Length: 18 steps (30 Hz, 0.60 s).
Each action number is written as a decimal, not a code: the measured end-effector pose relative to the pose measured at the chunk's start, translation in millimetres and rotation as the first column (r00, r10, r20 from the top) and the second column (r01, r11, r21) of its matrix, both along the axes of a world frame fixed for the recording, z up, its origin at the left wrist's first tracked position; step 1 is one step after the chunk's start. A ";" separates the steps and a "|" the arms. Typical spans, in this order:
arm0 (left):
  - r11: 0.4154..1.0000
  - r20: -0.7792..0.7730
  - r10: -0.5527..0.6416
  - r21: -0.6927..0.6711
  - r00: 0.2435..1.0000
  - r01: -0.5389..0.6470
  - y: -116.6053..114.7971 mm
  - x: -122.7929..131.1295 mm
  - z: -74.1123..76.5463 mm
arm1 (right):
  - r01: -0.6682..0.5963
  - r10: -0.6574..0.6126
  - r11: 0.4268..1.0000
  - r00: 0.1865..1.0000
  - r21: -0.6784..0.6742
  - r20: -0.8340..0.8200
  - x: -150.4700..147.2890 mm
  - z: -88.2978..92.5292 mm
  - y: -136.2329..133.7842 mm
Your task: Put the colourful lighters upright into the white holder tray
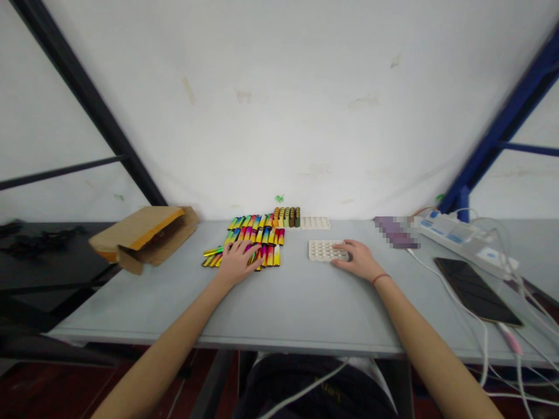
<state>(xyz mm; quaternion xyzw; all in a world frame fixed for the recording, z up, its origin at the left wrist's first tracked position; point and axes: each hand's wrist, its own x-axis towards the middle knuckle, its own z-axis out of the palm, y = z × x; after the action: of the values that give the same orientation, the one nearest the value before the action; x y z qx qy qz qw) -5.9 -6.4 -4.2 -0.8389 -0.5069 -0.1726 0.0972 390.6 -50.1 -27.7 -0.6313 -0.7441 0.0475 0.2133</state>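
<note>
Shiny multicoloured tubes (276, 256) lie in rows on the grey table, left of centre. My left hand (238, 262) rests over the nearest row with its fingers spread, and hides some of the tubes. One green-gold tube (213, 251) lies askew at the left end of that row. To the right, my right hand (358, 261) has its thumb and fingers around the right end of a white tray (321, 251) with rows of round holes. The tray lies flat, and no tubes show in its visible holes.
Behind the tubes, a block of upright tubes (287, 216) stands beside a second white tray (316, 223). An open cardboard box (144, 233) sits at the left. On the right are a black phone (476, 290), a pixelated purple object (396, 232), a power strip (467, 241) and cables.
</note>
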 end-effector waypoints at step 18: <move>0.975 -0.052 -0.223 -0.005 0.973 0.223 12.3 -9.2 -8.0 | 0.513 -0.491 0.833 0.858 -0.207 0.151 28.6 19.8 51.5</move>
<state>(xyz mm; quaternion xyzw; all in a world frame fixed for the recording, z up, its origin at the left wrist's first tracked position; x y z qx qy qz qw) -15.2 5.8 -12.2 -0.8947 -0.4067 -0.1607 0.0908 419.1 1.4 -7.9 -0.8270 -0.5498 0.0505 0.1062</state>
